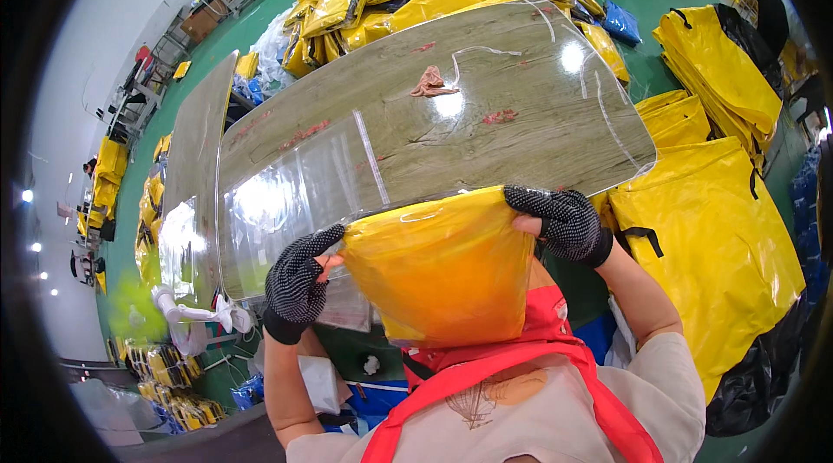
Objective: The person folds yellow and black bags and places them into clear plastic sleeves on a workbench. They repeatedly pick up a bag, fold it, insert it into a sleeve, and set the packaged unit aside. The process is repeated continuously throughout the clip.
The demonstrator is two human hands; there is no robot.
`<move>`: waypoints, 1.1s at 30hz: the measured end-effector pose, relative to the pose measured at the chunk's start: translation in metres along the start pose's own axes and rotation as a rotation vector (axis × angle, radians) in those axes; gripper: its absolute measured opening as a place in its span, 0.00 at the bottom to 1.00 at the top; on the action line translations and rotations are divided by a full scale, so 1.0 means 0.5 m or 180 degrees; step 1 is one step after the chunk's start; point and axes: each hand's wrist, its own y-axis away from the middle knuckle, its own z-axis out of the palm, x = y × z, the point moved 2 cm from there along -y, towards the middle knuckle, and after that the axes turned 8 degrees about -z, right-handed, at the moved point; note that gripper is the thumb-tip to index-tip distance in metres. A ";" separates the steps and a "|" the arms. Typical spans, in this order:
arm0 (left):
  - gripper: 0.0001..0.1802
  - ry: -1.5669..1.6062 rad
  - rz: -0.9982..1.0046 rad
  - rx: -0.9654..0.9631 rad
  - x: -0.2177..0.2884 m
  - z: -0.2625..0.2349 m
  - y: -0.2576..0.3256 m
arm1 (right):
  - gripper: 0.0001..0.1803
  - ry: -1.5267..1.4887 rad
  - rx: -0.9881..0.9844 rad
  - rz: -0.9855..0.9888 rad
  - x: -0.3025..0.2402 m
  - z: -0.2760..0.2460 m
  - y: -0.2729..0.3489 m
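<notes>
Green-floored workshop, wood-grain worktop (486, 107) under clear sheet. Left hand (299, 276) and right hand (562, 220), both in dotted gloves, each clamped on a corner of a yellow bag in clear wrap (442, 268), held up at worktop's near edge. Yellow bag stacks (711, 237) alongside.

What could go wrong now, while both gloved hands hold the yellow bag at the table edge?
1. The left hand and right hand grip only the top corners of the yellow bag, so its glossy material might slip from the gloves.
2. The bag hangs over the edge of the table; it may catch there.
3. The clear sheet could be dragged along.
</notes>
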 end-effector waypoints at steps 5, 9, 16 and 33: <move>0.14 -0.0941 -0.0452 -0.0207 0.014 -0.130 -0.042 | 0.20 -0.0067 0.0129 -0.0157 0.010 0.007 -0.006; 0.25 -0.0666 0.0398 -0.0830 0.153 0.000 -0.224 | 0.19 0.0054 0.0186 -0.0238 -0.007 0.011 -0.005; 0.36 -0.0903 -0.0169 -0.1397 0.137 0.083 -0.214 | 0.20 0.0660 0.0624 -0.0178 -0.065 -0.136 -0.009; 0.26 0.0477 -0.0131 0.1771 -0.311 -0.454 -0.616 | 0.31 0.3008 0.0208 0.3764 0.614 0.074 0.506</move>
